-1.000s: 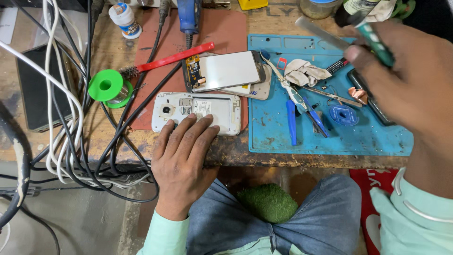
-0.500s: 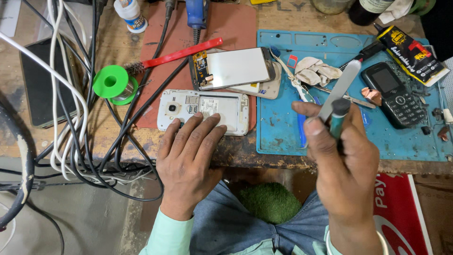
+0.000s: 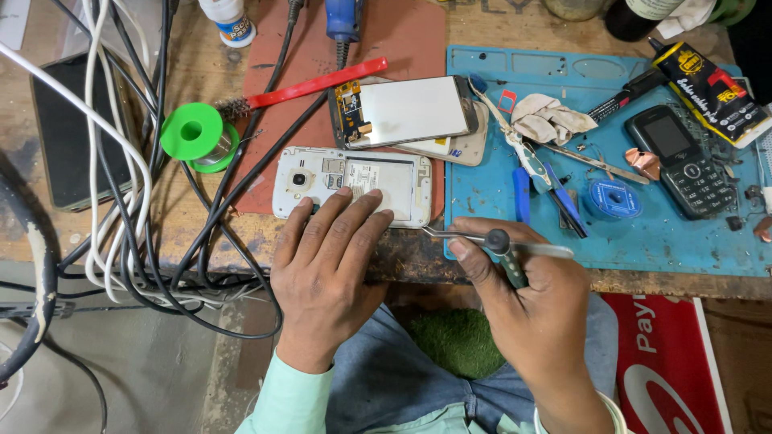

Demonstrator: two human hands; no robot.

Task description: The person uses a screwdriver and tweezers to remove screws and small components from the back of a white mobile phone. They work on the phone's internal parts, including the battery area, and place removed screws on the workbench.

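A white phone body [image 3: 354,183] with its back cover off lies on the brown mat [image 3: 402,40] near the bench's front edge. My left hand [image 3: 326,265] rests flat on it, fingertips pressing its lower edge. My right hand [image 3: 523,305] grips metal tweezers [image 3: 482,238] with a dark handle, their tips pointing left toward the phone's right corner. Above the phone lies a loose display panel [image 3: 406,111] on top of another white phone part.
A blue work mat [image 3: 643,233] holds a black keypad phone [image 3: 682,161], blue wick spool [image 3: 613,198], cloth, small tools and a glue tube [image 3: 708,80]. Left: a green solder reel [image 3: 193,133], red-handled brush [image 3: 314,83], tangled cables [image 3: 121,225], a dark tablet [image 3: 64,137].
My right hand came down from above the blue mat to the bench's front edge, swinging the tweezers level toward the white phone. My left hand stayed on the phone.
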